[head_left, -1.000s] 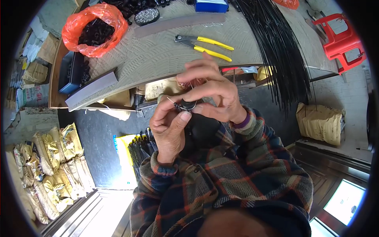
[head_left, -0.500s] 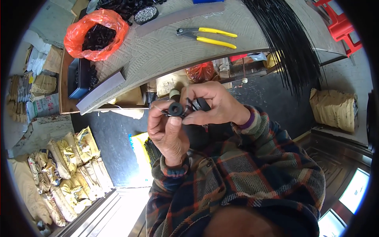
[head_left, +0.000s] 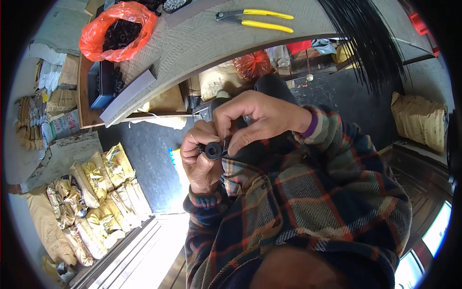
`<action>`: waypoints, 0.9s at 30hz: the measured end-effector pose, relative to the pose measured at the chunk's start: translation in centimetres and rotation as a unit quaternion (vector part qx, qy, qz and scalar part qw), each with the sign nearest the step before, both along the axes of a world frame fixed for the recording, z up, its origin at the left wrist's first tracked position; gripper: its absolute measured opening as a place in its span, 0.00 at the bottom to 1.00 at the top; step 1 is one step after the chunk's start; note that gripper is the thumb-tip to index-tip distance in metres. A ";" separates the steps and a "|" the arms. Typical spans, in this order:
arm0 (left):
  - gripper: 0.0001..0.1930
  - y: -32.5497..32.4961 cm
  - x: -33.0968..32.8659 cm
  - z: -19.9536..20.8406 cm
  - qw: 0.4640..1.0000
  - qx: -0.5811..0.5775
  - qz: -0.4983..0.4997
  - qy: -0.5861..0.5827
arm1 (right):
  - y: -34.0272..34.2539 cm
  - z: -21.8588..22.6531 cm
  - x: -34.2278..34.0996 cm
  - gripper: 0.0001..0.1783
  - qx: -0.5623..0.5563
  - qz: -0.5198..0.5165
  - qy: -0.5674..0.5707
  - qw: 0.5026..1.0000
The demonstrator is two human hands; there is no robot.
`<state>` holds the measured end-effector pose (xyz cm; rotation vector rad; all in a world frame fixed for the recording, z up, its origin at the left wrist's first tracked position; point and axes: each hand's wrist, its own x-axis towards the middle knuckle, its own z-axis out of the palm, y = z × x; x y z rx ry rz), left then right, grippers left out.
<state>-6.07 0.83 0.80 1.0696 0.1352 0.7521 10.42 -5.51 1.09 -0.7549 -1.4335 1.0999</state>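
My left hand [head_left: 199, 164] is closed, with a small black ring-shaped part [head_left: 208, 151] pinched between thumb and fingers. The round hole of the part faces up. A thin wire-like strand [head_left: 194, 139] sticks out by my left fingers. Close on its right, my right hand [head_left: 262, 118] is bent into a pinch beside the part. A thin strand shows at its fingertips, too fine to make out. Both hands are in front of my plaid jacket, off the table's near edge. Pliers with yellow handles [head_left: 267, 26] lie on the table.
An orange plastic bag [head_left: 91, 41] of small black parts sits on the table [head_left: 187, 58], above a blue bin [head_left: 100, 91]. Long black strands [head_left: 368, 48] hang over the edge at right. Brown sacks [head_left: 96, 207] stand at lower left, another sack [head_left: 418, 123] at right.
The table appears higher in the picture. My right fingers no longer show the dark piece they had between them; they now pinch close beside the ring-shaped part, which stays in my left hand.
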 end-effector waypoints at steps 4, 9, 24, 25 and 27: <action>0.15 -0.7 -0.3 -0.4 0.998 0.005 0.064 -0.001 | 0.7 1.0 0.2 0.15 -0.053 0.036 -0.034 0.997; 0.14 -1.3 0.1 -0.2 0.995 -0.035 0.096 0.010 | -1.6 0.2 -2.3 0.18 0.130 -0.290 -0.155 0.935; 0.22 -4.1 0.7 -1.4 0.953 0.076 0.223 0.190 | -0.9 -2.6 -5.0 0.20 0.086 -0.454 -0.223 0.858; 0.22 -3.8 -0.1 -2.1 0.943 0.088 0.236 0.217 | -1.1 -2.9 -5.5 0.21 0.110 -0.432 -0.253 0.858; 0.22 -3.3 -0.9 -1.9 0.935 0.133 0.249 0.213 | -1.6 -3.0 -4.7 0.20 0.145 -0.393 -0.229 0.879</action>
